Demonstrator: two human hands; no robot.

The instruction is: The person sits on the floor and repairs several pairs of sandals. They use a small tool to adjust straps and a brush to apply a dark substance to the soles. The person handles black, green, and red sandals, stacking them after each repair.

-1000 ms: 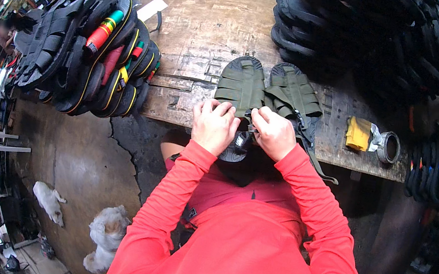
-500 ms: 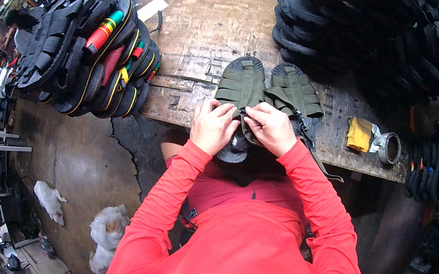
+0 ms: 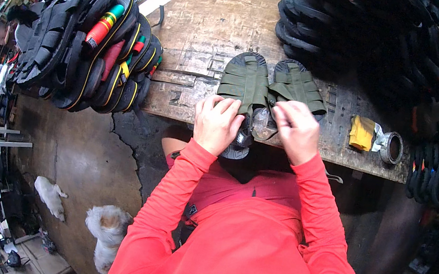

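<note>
My left hand (image 3: 216, 122) grips the heel end of the left olive-strapped sandal (image 3: 244, 75), whose dark sole sticks out over the bench's near edge beneath it. My right hand (image 3: 297, 131) is to the right of it, fingers pinched on what looks like a thin dark strap at that sandal's back; the fingertips partly hide it. A second olive sandal (image 3: 298, 86) lies on the wooden bench (image 3: 190, 30) just right of the first, its back part covered by my right hand.
Piles of black sandals stand at left (image 3: 52, 38) and back right (image 3: 327, 22). A yellow cloth (image 3: 361, 132) and tape roll (image 3: 392, 148) lie at right. More sandals (image 3: 436, 169) are beyond. Two white dogs (image 3: 49, 196) (image 3: 105, 236) are on the floor. A person (image 3: 3, 34) is far left.
My right hand has moved right and turned, drawing away from my left hand and the first sandal's middle. My left hand stays on that sandal's back.
</note>
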